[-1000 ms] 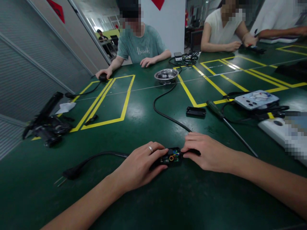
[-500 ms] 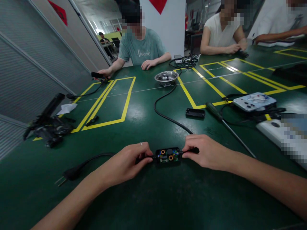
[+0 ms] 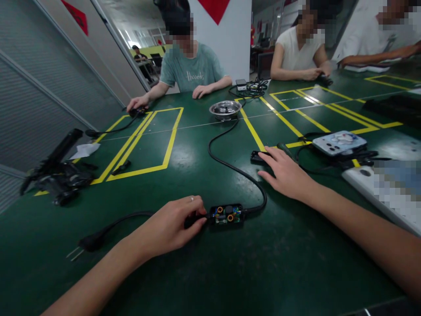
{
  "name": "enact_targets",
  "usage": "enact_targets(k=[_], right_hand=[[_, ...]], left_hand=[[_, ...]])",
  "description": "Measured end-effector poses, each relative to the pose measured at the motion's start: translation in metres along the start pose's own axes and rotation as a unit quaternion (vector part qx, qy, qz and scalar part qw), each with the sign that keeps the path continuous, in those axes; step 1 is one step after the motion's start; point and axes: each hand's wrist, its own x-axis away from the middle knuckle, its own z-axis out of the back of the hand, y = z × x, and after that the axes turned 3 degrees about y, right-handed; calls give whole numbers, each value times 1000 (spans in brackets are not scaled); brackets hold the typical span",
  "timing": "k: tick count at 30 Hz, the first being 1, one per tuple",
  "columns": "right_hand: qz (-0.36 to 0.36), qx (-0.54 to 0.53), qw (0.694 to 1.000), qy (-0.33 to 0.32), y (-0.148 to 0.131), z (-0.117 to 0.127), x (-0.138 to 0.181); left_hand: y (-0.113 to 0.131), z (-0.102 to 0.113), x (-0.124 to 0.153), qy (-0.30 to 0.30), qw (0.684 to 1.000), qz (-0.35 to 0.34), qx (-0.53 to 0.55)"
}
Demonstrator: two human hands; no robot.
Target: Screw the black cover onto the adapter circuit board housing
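Observation:
My left hand [image 3: 184, 221] pinches the black power cord at the left end of an opened black case. Inside the case a small circuit board [image 3: 226, 215] shows, with copper coils on it. From the case's right end the black cable [image 3: 245, 175] curves away toward the back. A two-pin plug [image 3: 90, 242] on the cord lies left of my left wrist. My right hand [image 3: 284, 173] reaches over the black case cover [image 3: 258, 158], fingers spread, fingertips at its right part. Whether they touch it I cannot tell. The screwdriver handle [image 3: 283, 149] is partly hidden behind this hand.
A metal bowl [image 3: 225, 109] holding small parts stands mid-table. Phones, one with a patterned case [image 3: 340, 142], lie at right with cables. Black equipment [image 3: 62, 171] sits at left near a white paper [image 3: 86, 150]. Co-workers sit across the table [image 3: 190, 281], a person's hand [image 3: 137, 104] on a black object.
My right hand has let go of the cable by the case and moved away to the case cover. My left hand keeps its pinch. The view has shifted slightly.

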Motion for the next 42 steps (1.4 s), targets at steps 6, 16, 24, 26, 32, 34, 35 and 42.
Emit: enact_targets(k=[6, 16, 24, 26, 32, 34, 35, 42], right_hand=[[-26, 58, 998, -15, 8, -4, 0], [-41, 38, 998, -30, 9, -5, 2], [-47, 22, 999, -14, 10, -4, 0], [-62, 4, 998, 21, 7, 2, -2], [-159, -148, 960, 179, 0, 21, -7], [-209, -224, 928, 214, 0, 22, -8], [-231, -268, 909, 219, 1, 22, -8], [-226, -436, 871, 14, -12, 26, -7]], left_hand=[[0, 0, -2, -3, 1000, 4, 1], [-3, -1, -2, 2, 1000, 3, 11], [-2, -1, -3, 3, 1000, -3, 9], [-1, -1, -2, 5, 1000, -4, 7], [-1, -1, -3, 1, 1000, -5, 8], [-1, -1, -3, -3, 1000, -2, 8], [-1, -1, -3, -5, 1000, -2, 8], [0, 1, -2, -5, 1000, -1, 9]])
